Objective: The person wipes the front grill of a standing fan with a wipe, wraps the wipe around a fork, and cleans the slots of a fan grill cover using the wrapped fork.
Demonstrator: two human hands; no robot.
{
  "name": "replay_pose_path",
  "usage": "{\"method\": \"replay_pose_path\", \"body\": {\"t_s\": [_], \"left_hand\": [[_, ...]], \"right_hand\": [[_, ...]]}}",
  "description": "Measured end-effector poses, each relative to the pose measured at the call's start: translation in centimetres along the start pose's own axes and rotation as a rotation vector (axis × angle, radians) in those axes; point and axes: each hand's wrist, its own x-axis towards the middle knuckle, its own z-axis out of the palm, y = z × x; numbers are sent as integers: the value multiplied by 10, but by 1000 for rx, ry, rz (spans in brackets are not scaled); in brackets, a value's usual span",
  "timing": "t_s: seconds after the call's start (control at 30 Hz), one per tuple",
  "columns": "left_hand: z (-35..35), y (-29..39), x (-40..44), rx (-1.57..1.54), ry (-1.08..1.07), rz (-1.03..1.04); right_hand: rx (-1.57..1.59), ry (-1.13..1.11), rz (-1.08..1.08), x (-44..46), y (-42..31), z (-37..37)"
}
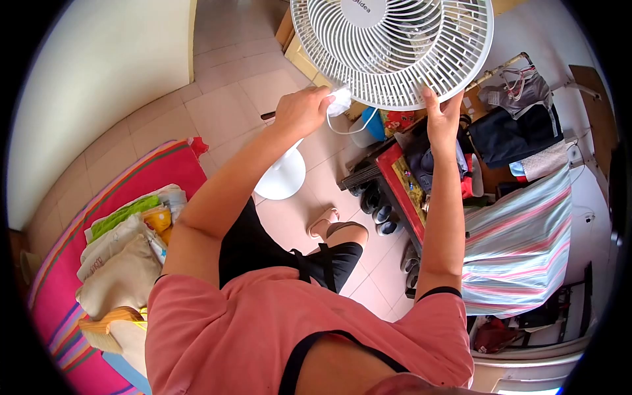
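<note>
A white fan [364, 16] with a round slatted grille stands in front of me at the top of the head view. My right hand [445, 117] grips the lower right rim of its grille, thumb on the near face. Pinched in my closed left hand [301, 110] is a crumpled white wipe [340, 101], close to the grille's lower left edge. I cannot tell whether the wipe touches the fan. The round white fan base [282, 178] rests on the floor, partly hidden by my left forearm. A white cord [349, 131] loops below the grille.
Folded clothes [125, 253] and a wooden brush [104, 329] lie on a red striped cover [66, 263] at left. At right are a shoe rack [401, 187] with several shoes, hanging bags [513, 135] and a striped cloth [520, 243]. A blue bin [373, 124] stands behind the cord.
</note>
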Motion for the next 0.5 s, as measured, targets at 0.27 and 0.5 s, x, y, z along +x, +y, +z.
{"method": "replay_pose_path", "body": {"t_s": [0.27, 0.5], "left_hand": [[-3, 7, 7, 36, -12, -7], [-4, 8, 13, 50, -2, 70]], "right_hand": [[29, -4, 7, 0, 1, 0], [19, 16, -8, -1, 0, 1]]}}
